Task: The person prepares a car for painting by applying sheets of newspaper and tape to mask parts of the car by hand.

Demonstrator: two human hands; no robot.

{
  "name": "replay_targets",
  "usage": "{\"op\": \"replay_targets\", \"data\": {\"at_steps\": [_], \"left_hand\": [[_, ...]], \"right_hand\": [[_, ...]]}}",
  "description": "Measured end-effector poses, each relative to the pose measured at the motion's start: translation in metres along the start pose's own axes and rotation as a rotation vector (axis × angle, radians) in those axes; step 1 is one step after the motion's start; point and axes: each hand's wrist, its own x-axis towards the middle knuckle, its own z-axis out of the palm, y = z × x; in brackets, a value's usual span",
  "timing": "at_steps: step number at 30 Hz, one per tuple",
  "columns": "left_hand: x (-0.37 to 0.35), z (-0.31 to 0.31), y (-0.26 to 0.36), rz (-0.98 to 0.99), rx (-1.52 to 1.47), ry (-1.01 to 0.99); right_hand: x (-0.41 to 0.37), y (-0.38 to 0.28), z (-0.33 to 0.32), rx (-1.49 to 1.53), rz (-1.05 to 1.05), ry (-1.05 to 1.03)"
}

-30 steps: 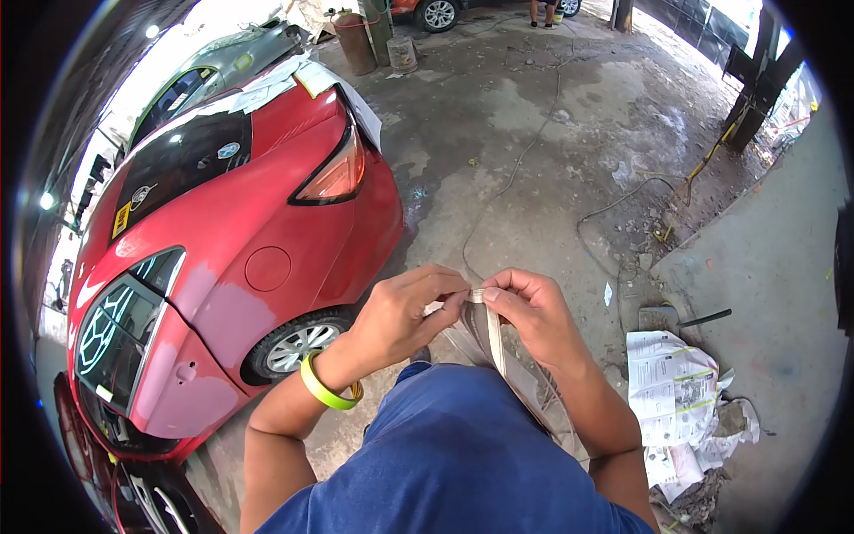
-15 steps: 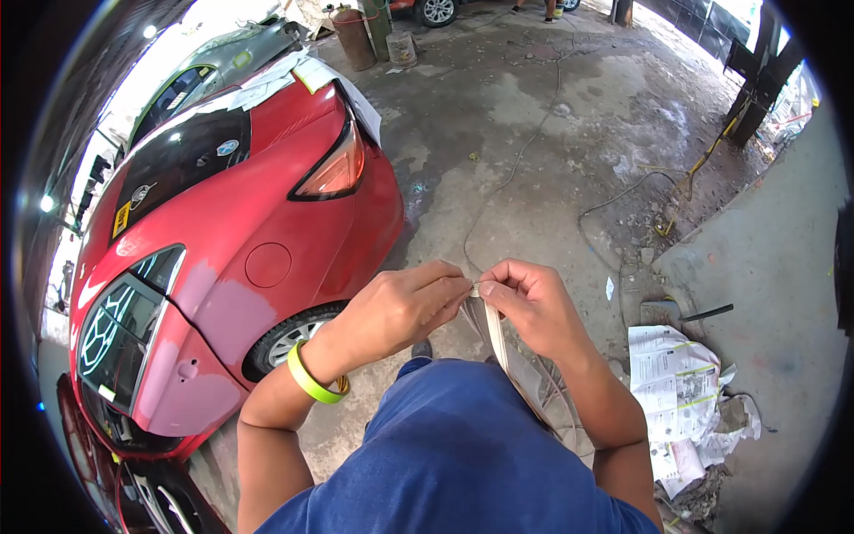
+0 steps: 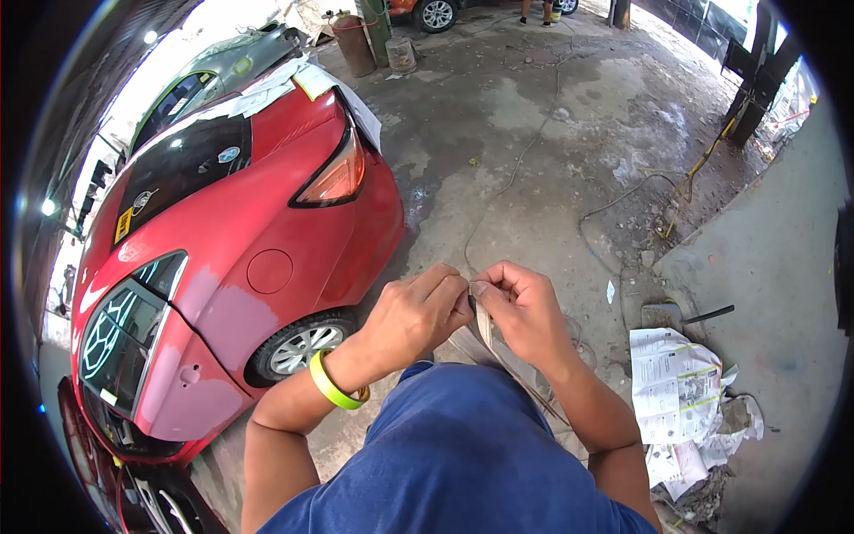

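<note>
Just above my blue shirt, my left hand (image 3: 418, 311) and my right hand (image 3: 523, 304) meet with fingertips pinched close together. Between them is the top end of a pale, flat strip (image 3: 486, 327), whose exact kind I cannot tell. From the fingers it trails down past my shirt on the right side. My right thumb presses on it, while the left fingers curl at its upper end and hide part of it. Around my left wrist sits a yellow-green wristband (image 3: 331, 381).
A red car (image 3: 302, 236) with pinkish patches stands at left, papers (image 3: 267, 89) on its rear. Printed paper sheets (image 3: 673, 383) lie on the floor at right. A cable (image 3: 525, 156) crosses the concrete. A rusty cylinder (image 3: 354, 46) and a person's legs (image 3: 535, 11) are farther back.
My left hand has rolled slightly, knuckles turned more upward, and my left forearm has shifted right. The strip now hangs narrower and more twisted below the fingers. Both hands keep their pinch.
</note>
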Motion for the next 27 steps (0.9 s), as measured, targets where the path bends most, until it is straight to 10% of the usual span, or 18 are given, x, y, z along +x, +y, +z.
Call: {"op": "replay_targets", "data": {"at_steps": [10,27], "left_hand": [[-0.014,0.028,0.006,-0.368,-0.412,0.366],[-0.003,0.007,0.013,-0.268,-0.315,0.159]], "right_hand": [[0.007,0.009,-0.019,0.205,-0.065,-0.059],[-0.004,-0.003,-0.01,-0.094,-0.159,0.029]]}}
